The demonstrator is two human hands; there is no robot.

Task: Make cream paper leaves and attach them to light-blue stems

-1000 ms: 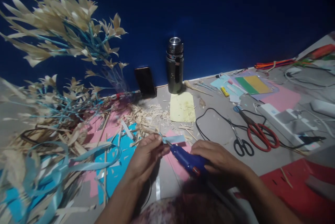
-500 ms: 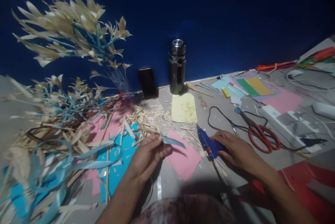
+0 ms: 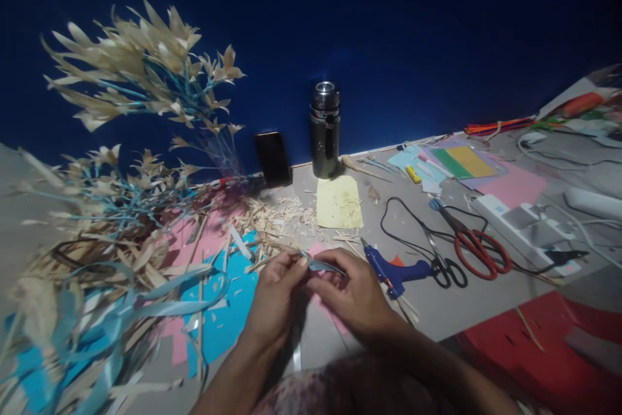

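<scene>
And there's the ribbon, centre of the clock, between your hands! Your left hand has thumb and fingers clamped on its 9 o'clock end; your right hand curls around the 3 o'clock end, and I can't tell whether those fingers grip it. The glue gun lies at 3, just beside your right hand; bottle upright at 12, blue paper at 8.
</scene>
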